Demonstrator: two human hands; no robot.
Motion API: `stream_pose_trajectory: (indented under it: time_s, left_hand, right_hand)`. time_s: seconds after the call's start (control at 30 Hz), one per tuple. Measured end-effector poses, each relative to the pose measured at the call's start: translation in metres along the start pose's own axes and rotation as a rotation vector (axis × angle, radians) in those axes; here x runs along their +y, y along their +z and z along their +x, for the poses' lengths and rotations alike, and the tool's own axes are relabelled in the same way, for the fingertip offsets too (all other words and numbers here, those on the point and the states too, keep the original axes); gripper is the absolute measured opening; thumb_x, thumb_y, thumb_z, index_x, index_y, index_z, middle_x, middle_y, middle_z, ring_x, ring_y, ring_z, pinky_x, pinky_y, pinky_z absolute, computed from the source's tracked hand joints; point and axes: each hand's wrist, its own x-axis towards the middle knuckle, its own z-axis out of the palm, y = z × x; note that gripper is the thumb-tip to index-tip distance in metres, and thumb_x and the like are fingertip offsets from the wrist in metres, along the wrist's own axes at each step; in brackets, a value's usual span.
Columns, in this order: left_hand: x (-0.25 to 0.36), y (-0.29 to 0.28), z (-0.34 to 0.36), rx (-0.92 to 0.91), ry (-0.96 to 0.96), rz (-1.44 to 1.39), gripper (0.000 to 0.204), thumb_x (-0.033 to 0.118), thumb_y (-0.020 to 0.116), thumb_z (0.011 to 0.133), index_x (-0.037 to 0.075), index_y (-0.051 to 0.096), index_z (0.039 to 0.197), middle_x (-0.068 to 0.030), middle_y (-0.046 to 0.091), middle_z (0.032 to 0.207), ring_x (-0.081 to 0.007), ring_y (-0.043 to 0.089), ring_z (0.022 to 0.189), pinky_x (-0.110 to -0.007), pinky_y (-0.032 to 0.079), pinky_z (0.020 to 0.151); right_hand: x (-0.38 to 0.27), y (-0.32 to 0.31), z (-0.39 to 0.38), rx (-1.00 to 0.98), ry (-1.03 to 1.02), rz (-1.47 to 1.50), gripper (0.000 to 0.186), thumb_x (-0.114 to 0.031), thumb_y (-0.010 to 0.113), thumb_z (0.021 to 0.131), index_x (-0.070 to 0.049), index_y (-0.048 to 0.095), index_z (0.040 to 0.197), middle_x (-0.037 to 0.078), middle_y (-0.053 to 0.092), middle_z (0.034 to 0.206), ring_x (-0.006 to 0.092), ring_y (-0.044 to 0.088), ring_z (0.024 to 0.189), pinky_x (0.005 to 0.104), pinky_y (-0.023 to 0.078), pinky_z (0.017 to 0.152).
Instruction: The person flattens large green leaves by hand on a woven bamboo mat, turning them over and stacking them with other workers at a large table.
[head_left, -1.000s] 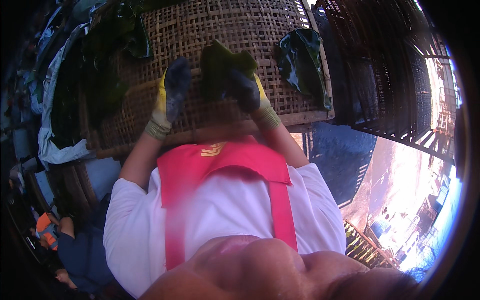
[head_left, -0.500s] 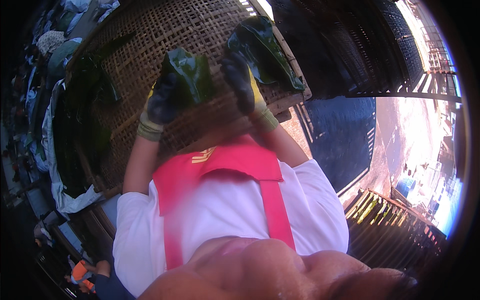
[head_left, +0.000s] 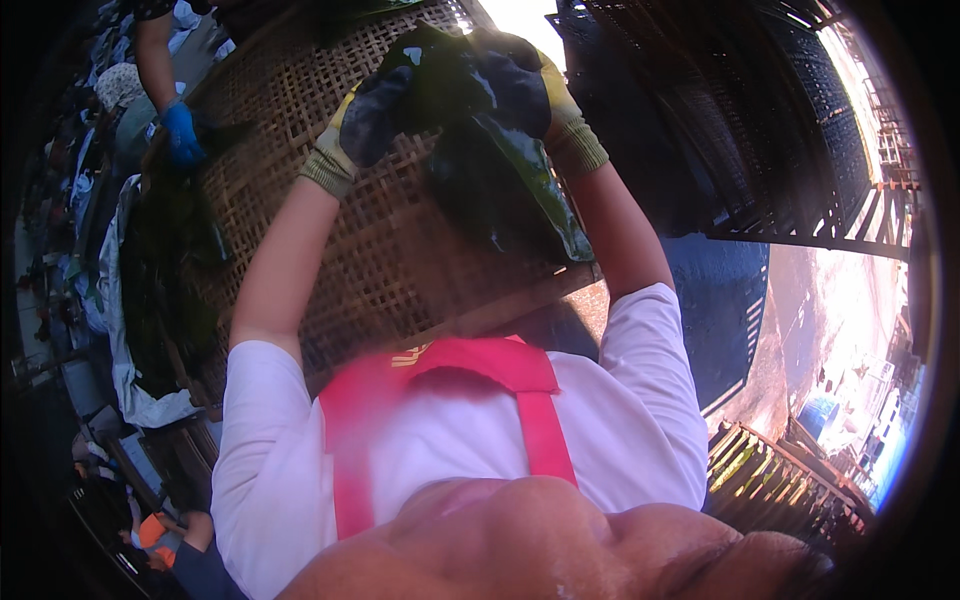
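Both my hands wear yellow gloves with dark-coated fingers and green cuffs. They are stretched out over the far right part of a woven bamboo tray [head_left: 330,235]. Between them is a glossy, dark green sheet, like wet kelp [head_left: 435,75]. My left hand [head_left: 375,115] is closed at its left edge. My right hand [head_left: 520,85] is closed on the sheet's right side, its fingertips partly hidden by blur and shade. Below the right hand, another wet green sheet [head_left: 535,180] lies along the tray's right edge.
Dark green sheets [head_left: 165,270] are heaped at the tray's left side, beside a whitish cloth [head_left: 115,300]. A co-worker's blue-gloved hand [head_left: 182,135] reaches over that side. Dark slatted racks [head_left: 680,120] stand at the right; another person [head_left: 165,535] is at lower left.
Both hands have moved farther out, carrying the sheet from the tray's middle toward its far right, over the other sheet. A co-worker's blue-gloved hand has come in at upper left.
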Motion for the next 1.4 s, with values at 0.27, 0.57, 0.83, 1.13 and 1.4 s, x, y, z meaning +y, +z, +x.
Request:
stream_pose_trajectory:
  time_s: [0.27,0.57,0.83,1.13,1.4]
  left_hand:
    - [-0.008,-0.002,0.006,0.293,0.019,0.277,0.034,0.013,0.052,0.095,0.005,0.051,0.128,-0.0059,0.058,0.122,-0.0188,0.057,0.111,-0.034,0.044,0.102]
    - [0.021,-0.130,-0.231,0.667,0.340,0.772,0.064,0.036,0.059,0.090,0.006,0.037,0.142,-0.0084,0.039,0.145,-0.0224,0.043,0.127,-0.036,0.039,0.107]
    - [0.137,-0.193,-0.311,1.305,-0.404,1.793,0.065,0.039,0.066,0.082,0.013,0.045,0.137,-0.0154,0.047,0.138,-0.0350,0.047,0.123,-0.042,0.041,0.102]
    - [0.176,-0.150,-0.359,1.060,0.169,1.821,0.043,0.011,0.058,0.082,0.008,0.055,0.124,-0.0145,0.060,0.121,-0.0335,0.058,0.109,-0.040,0.047,0.093]
    - [0.059,-0.022,-0.393,0.162,0.202,1.917,0.045,0.016,0.060,0.078,0.003,0.056,0.121,-0.0147,0.058,0.090,-0.0292,0.058,0.084,-0.039,0.048,0.082]
  right_hand:
    - [0.125,-0.050,0.105,-0.103,0.051,-0.319,0.028,-0.022,0.062,0.086,-0.005,0.063,0.107,0.009,0.068,0.096,0.0216,0.063,0.088,0.0340,0.050,0.079]
    - [0.046,0.008,0.033,-0.005,-0.139,-0.504,0.039,-0.018,0.049,0.097,-0.006,0.048,0.134,0.011,0.053,0.129,0.0223,0.053,0.115,0.0330,0.046,0.094]
    - [0.011,0.163,-0.007,-0.206,-0.388,-0.505,0.048,-0.005,0.066,0.086,0.000,0.047,0.130,0.014,0.057,0.123,0.0220,0.058,0.110,0.0318,0.046,0.092]
    - [-0.011,0.361,-0.080,-0.572,0.017,0.072,0.038,-0.013,0.049,0.098,-0.002,0.047,0.134,0.007,0.057,0.124,0.0165,0.056,0.111,0.0320,0.045,0.097]
    - [0.081,0.375,-0.107,-0.235,-0.431,-0.369,0.021,-0.007,0.059,0.083,-0.005,0.061,0.104,0.010,0.063,0.099,0.0213,0.060,0.092,0.0274,0.049,0.081]
